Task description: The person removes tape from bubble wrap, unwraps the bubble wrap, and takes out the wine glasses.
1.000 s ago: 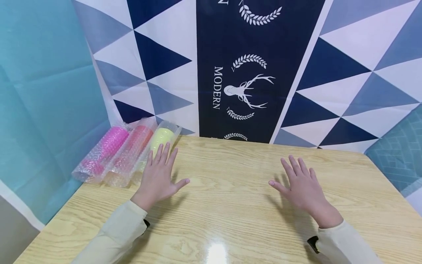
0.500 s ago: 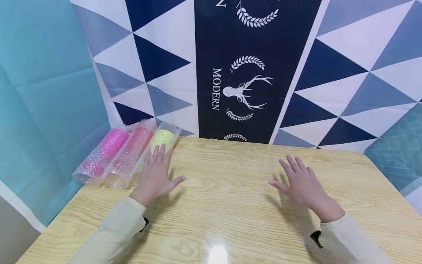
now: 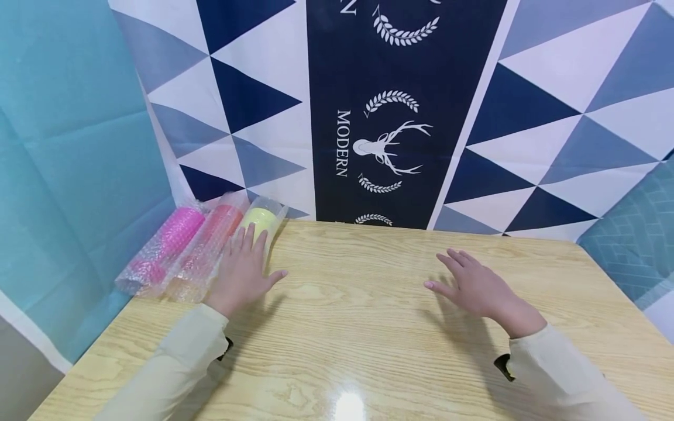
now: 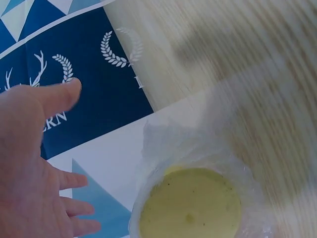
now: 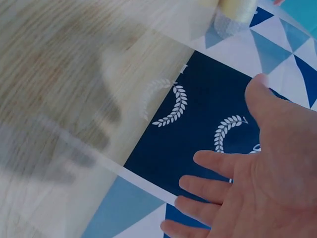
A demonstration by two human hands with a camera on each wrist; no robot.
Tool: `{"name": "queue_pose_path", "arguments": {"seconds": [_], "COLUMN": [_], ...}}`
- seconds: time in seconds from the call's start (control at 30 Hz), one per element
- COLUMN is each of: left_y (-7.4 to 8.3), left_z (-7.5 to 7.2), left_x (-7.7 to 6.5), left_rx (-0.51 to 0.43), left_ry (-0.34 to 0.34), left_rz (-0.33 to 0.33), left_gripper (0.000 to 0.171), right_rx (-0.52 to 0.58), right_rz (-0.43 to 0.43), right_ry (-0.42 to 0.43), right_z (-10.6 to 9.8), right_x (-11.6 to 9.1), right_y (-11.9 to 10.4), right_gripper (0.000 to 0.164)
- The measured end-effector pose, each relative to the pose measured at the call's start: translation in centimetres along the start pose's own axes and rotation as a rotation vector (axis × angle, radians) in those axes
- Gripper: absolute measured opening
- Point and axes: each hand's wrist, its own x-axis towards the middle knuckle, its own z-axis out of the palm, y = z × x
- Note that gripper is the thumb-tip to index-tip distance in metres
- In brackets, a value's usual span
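Observation:
My left hand (image 3: 242, 272) hovers with spread fingers over the near part of a yellow cylinder (image 3: 260, 217) wrapped in bubble wrap, hiding much of it. In the left wrist view the round yellow end (image 4: 190, 206) shows inside the clear wrap, apart from the fingers. Beside it lie a red wrapped cylinder (image 3: 218, 228) and a pink wrapped cylinder (image 3: 176, 234). My right hand (image 3: 476, 286) is held above the right half of the table, fingers extended and holding nothing; its shadow falls on the wood.
The wooden table (image 3: 347, 327) ends at a patterned cloth backdrop (image 3: 389, 117). A teal cloth (image 3: 68, 146) hangs along the left side, close to the wrapped cylinders. Another teal cloth (image 3: 632, 222) borders the right edge.
My left hand has shifted slightly left and up toward the yellow cylinder. The right hand has moved a little left and turned, its fingers closer together. The head view has shifted slightly.

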Motion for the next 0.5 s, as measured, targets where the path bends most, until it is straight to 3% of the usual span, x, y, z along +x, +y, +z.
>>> {"name": "queue_pose_path", "arguments": {"seconds": [0.33, 0.5], "left_y": [-1.8, -2.7], "left_z": [-0.7, -0.7], "left_x": [1.3, 1.7], "left_rx": [-0.104, -0.099], "left_ry": [-0.046, -0.009], "left_rz": [-0.104, -0.124], "left_gripper": [0.084, 0.076], "right_rx": [0.100, 0.110], "right_rz": [-0.013, -0.043], "right_ry": [-0.125, -0.168], "right_z": [-1.2, -1.8], "right_x": [-0.1, 0.1], "right_y": [-0.3, -0.2], "right_gripper": [0.080, 0.082]}}
